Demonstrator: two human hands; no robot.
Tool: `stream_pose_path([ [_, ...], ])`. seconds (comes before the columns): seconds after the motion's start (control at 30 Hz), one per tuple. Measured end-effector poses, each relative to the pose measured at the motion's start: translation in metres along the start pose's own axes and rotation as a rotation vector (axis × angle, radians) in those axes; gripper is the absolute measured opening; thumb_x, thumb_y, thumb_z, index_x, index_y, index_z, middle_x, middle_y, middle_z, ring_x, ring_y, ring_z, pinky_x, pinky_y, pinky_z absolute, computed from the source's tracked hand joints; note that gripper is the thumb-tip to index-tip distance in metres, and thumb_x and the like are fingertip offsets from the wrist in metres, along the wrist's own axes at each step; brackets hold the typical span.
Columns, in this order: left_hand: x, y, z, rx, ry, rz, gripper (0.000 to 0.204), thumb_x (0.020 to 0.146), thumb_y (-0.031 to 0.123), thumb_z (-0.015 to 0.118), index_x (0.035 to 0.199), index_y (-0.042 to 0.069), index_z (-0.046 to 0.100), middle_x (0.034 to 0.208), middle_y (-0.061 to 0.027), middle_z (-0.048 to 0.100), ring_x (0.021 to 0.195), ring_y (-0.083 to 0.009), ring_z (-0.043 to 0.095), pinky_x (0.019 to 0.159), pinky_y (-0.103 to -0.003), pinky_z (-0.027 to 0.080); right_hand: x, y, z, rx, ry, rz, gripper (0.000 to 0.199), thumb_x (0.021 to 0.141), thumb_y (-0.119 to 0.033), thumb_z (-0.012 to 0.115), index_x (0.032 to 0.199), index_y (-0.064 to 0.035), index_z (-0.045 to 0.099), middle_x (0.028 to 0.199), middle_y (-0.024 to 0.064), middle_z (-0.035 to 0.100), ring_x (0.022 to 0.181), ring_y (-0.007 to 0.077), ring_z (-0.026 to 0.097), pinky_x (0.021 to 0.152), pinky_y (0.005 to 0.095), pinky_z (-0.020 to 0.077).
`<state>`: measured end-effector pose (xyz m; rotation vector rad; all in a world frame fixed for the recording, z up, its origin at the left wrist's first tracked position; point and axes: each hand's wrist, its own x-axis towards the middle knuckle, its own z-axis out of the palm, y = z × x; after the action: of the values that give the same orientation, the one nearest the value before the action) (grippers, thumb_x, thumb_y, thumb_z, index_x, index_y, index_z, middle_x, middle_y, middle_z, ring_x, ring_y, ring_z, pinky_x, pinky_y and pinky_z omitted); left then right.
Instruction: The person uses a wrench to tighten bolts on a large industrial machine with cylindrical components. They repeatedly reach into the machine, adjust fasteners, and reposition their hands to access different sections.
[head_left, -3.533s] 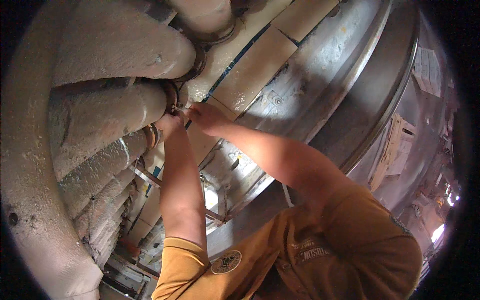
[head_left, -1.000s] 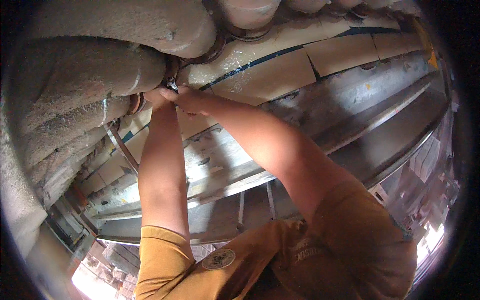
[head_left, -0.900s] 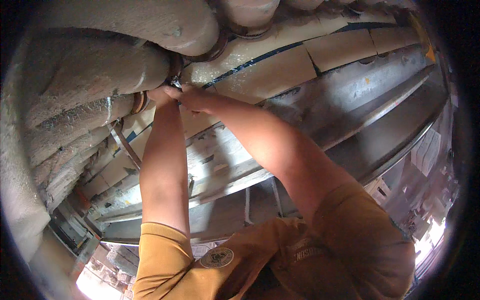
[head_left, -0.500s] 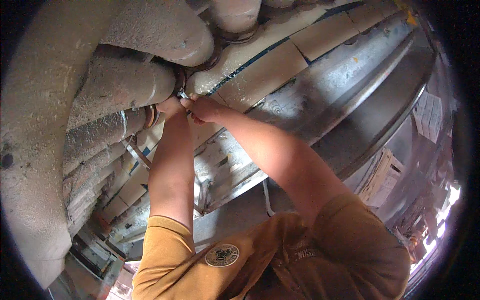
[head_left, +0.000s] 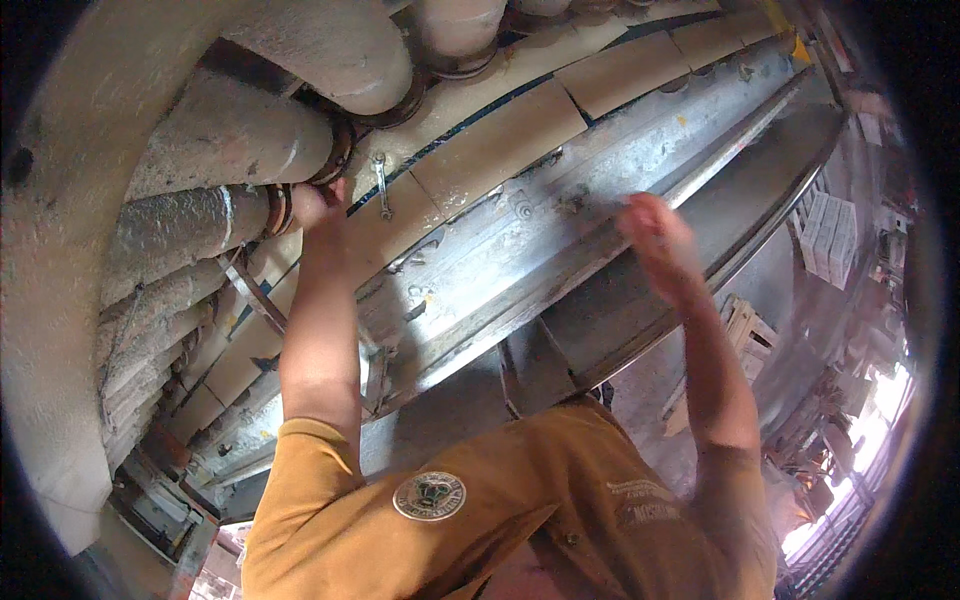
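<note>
My left hand (head_left: pixel 318 207) is at the rusty ringed joint (head_left: pixel 338 150) at the end of a thick grey pipe (head_left: pixel 230 135). Its fingers are mostly hidden beside the joint. A small silver wrench (head_left: pixel 382 187) lies by itself on the beige tiled surface (head_left: pixel 510 135), just right of that hand. My right hand (head_left: pixel 658 240) is well off to the right, above the long metal channel (head_left: pixel 700 205). Its fingers look curled in, blurred by motion, and whatever they hold, if anything, cannot be made out.
More thick pipes (head_left: pixel 320 50) with ringed ends line the upper left. A metal ledge (head_left: pixel 540 215) with small loose pieces runs diagonally below the tiles. A thin metal bracket (head_left: pixel 252 292) juts out near my left forearm. White stacked blocks (head_left: pixel 828 240) and a wooden pallet (head_left: pixel 735 340) are on the right.
My right hand has left the joint and swung right. The wrench, earlier at my right fingers, now lies on the tiles. My left hand stays near the joint; the whole view has shifted slightly.
</note>
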<state>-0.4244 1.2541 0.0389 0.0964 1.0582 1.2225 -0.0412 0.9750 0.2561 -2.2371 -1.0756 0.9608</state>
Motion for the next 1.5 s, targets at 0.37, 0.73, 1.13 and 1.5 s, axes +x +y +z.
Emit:
stream_pose_path([
  [0.37, -0.282, 0.079, -0.070, 2.050, 0.230, 1.180, 0.034, 0.085, 0.018, 0.062, 0.111, -0.003, 0.053, 0.101, -0.0126, 0.061, 0.096, -0.0236, 0.057, 0.086, -0.038, 0.044, -0.038, 0.086, -0.034, 0.040, 0.581, -0.108, 0.021, 0.088, -0.022, 0.060, 0.088, -0.0014, 0.064, 0.072, 0.0028, 0.062, 0.066, 0.0100, 0.055, 0.064, 0.0258, 0.0466],
  [0.73, -0.274, 0.076, -0.120, 1.430, 0.178, 0.330, 0.039, 0.087, 0.028, 0.058, 0.113, 0.000, 0.058, 0.099, -0.0082, 0.061, 0.088, -0.0165, 0.054, 0.081, -0.030, 0.043, -0.039, 0.066, -0.036, -0.082, 0.547, -0.198, 0.027, 0.089, -0.028, 0.062, 0.083, -0.0017, 0.062, 0.061, -0.0009, 0.050, 0.057, 0.0071, 0.044, 0.055, 0.0242, 0.0402],
  [1.13, -0.300, 0.081, -0.115, 1.673, 0.408, 0.616, 0.061, 0.083, 0.045, 0.061, 0.123, 0.001, 0.048, 0.102, -0.0233, 0.062, 0.095, -0.0306, 0.062, 0.081, -0.041, 0.047, -0.047, 0.055, -0.037, -0.504, 0.230, -0.248, 0.037, 0.084, -0.044, 0.052, 0.086, -0.0090, 0.063, 0.077, 0.0130, 0.064, 0.078, 0.0344, 0.062, 0.070, 0.0411, 0.0469],
  [1.5, -0.547, 0.018, -0.171, 1.999, 0.395, 0.920, 0.058, 0.084, 0.050, 0.054, 0.119, 0.004, 0.056, 0.107, -0.0229, 0.061, 0.102, -0.0354, 0.058, 0.099, -0.049, 0.030, -0.092, 0.081, -0.036, -0.710, 0.243, -0.488, 0.053, 0.089, -0.050, 0.033, 0.094, -0.0087, 0.065, 0.092, 0.0230, 0.064, 0.090, 0.0392, 0.061, 0.079, 0.0465, 0.0452],
])
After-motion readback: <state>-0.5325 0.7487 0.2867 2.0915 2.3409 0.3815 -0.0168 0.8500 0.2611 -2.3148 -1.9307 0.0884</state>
